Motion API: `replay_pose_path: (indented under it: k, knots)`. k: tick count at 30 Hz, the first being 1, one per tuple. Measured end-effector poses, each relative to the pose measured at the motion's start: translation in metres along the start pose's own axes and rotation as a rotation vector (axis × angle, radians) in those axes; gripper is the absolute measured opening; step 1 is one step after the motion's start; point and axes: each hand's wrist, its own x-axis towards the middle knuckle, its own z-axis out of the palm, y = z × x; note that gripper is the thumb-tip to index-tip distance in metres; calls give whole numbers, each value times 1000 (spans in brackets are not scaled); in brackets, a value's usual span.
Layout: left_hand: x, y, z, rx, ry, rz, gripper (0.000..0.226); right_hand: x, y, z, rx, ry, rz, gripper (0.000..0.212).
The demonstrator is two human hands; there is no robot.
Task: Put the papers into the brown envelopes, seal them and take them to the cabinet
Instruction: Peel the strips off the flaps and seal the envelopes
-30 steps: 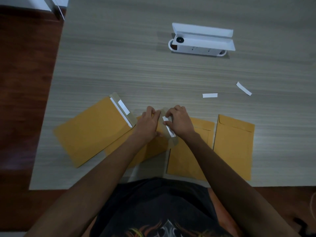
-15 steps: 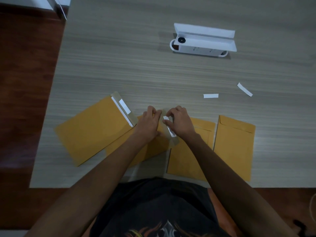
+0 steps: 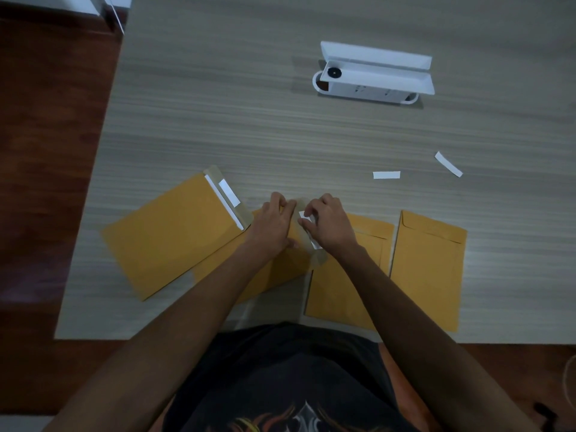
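Observation:
Several brown envelopes lie along the near edge of the table. The far-left envelope (image 3: 174, 235) has its flap open, with a white strip on the flap and a white paper edge showing. A middle envelope (image 3: 280, 272) lies tilted under my hands. My left hand (image 3: 274, 222) presses on its open flap. My right hand (image 3: 327, 226) pinches a white adhesive strip (image 3: 307, 221) on that flap. Two more envelopes lie to the right, one partly under my right arm (image 3: 339, 294) and one at the far right (image 3: 428, 269) with its flap folded down.
Two loose white strips (image 3: 386, 174) (image 3: 448, 163) lie on the wooden table (image 3: 280, 135) beyond the envelopes. A white box with an open lid (image 3: 374, 76) stands further back. The table's left edge drops to a dark red floor (image 3: 46, 151).
My hands stay at the middle envelope's flap. My right fingers have shifted a little on the white strip, which now curls slightly off the flap.

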Motion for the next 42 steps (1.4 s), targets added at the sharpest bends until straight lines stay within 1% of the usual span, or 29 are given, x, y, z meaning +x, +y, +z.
replay_pose_path:
  k: [2,5,7,10,13,17,30,42]
  knots:
    - [0,0,0,-7,-1,1,93,1,0,-1,-15,-16,-39,24]
    - [0,-2,0,-27,-3,12,93,4,2,-7,-55,-81,-137,28]
    - [1,-4,-1,-31,-12,19,95,7,6,-13,-91,-117,-209,28]
    - [3,-8,-3,-15,-29,15,101,12,12,-22,-171,-144,-306,25]
    - [4,-11,-4,-6,-32,23,101,16,15,-26,-215,-161,-361,25]
    - [4,-11,-4,-17,-27,23,99,19,14,-26,-230,-192,-383,28]
    - [5,-12,-3,-24,-20,28,97,26,9,-25,-179,-215,-382,22]
    - [4,-15,-1,-25,-1,43,98,25,4,-27,-72,-234,-329,18]
